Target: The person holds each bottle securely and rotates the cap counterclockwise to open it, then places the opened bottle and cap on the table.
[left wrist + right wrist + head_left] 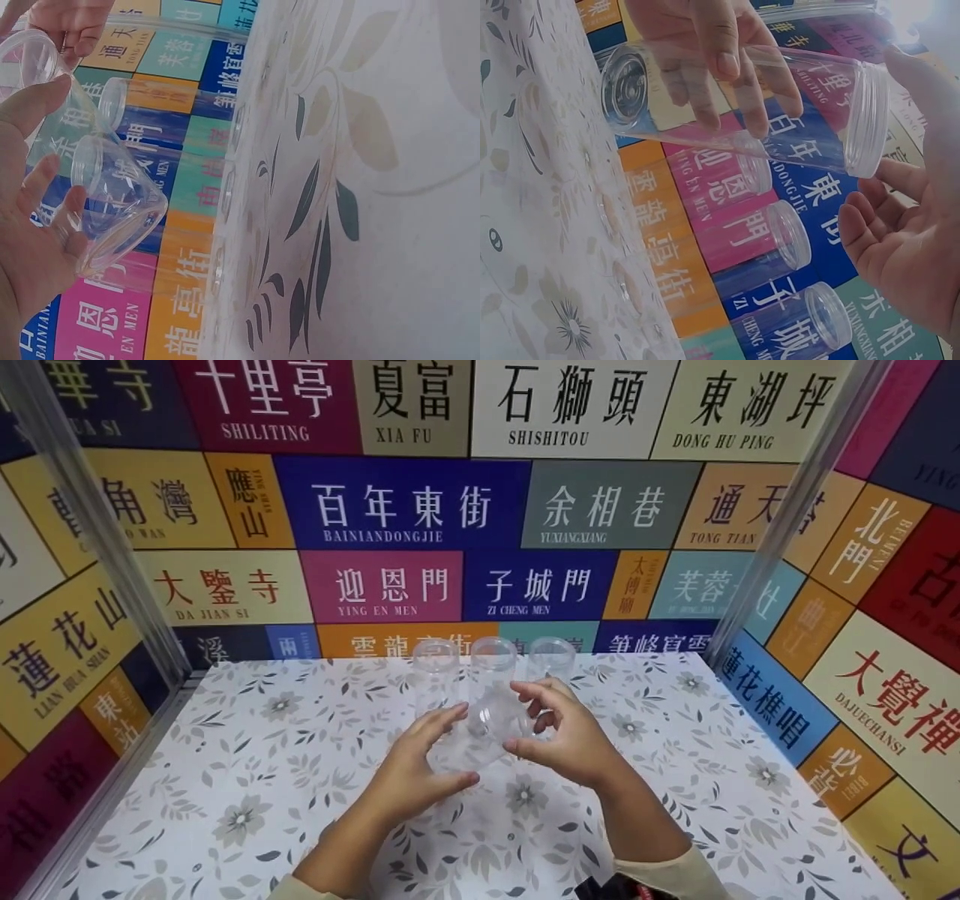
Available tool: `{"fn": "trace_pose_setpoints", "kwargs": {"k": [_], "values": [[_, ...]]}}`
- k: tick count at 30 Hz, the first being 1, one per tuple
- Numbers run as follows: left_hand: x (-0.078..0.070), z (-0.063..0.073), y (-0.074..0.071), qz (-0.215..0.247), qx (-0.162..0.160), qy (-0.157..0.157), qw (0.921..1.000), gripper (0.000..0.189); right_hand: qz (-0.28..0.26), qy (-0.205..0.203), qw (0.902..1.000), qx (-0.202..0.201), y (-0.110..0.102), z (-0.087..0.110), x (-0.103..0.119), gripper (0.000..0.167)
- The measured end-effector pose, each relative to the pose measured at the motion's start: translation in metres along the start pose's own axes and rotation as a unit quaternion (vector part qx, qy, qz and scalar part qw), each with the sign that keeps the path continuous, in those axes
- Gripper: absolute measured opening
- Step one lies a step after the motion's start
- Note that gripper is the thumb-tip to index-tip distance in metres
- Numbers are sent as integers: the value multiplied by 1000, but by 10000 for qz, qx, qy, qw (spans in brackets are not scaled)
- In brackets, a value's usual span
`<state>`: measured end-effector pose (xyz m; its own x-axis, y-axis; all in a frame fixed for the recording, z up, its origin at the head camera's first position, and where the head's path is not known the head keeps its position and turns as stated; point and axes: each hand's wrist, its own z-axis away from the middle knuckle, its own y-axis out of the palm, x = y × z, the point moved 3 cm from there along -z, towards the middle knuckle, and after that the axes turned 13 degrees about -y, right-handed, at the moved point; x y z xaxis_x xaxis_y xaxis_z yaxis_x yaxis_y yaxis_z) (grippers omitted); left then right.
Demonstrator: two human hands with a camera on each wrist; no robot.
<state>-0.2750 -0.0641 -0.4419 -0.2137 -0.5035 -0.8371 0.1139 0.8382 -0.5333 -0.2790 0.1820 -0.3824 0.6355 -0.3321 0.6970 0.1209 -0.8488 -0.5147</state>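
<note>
A clear plastic jar [491,727] hangs tilted above the table between the two hands. My left hand [420,765] holds the jar's body, thumb on one side and fingers on the other; in the right wrist view its fingers show through the clear wall. With thumb and index finger, my right hand [566,735] pinches the wide rim end [868,120]. Whether that end carries a lid or is a bare mouth I cannot tell. Just beyond, 3 similar clear jars stand upright in a row: left [436,656], middle [493,651] and right [551,655].
A white tablecloth [247,742] with grey flowers and leaves covers the table. Colourful panels [405,502] with printed place names rise behind and on both sides. Metal posts [112,510] mark the corners. Something dark [619,889] sits by the right sleeve.
</note>
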Motion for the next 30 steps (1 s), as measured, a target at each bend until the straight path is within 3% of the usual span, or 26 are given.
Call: {"fn": "trace_pose_setpoints", "kwargs": {"k": [7,19,30], "values": [[-1,2,0,-103,-12,72,9999,91,65,93,9999,-8,1,0,1,70],[-1,2,2,-78,21,183,9998,93,-471,-495,9975,195,-3,3,3,75],[-1,2,2,-31,69,128,9999,92,-546,-915,9936,386,-4,4,4,86]]}}
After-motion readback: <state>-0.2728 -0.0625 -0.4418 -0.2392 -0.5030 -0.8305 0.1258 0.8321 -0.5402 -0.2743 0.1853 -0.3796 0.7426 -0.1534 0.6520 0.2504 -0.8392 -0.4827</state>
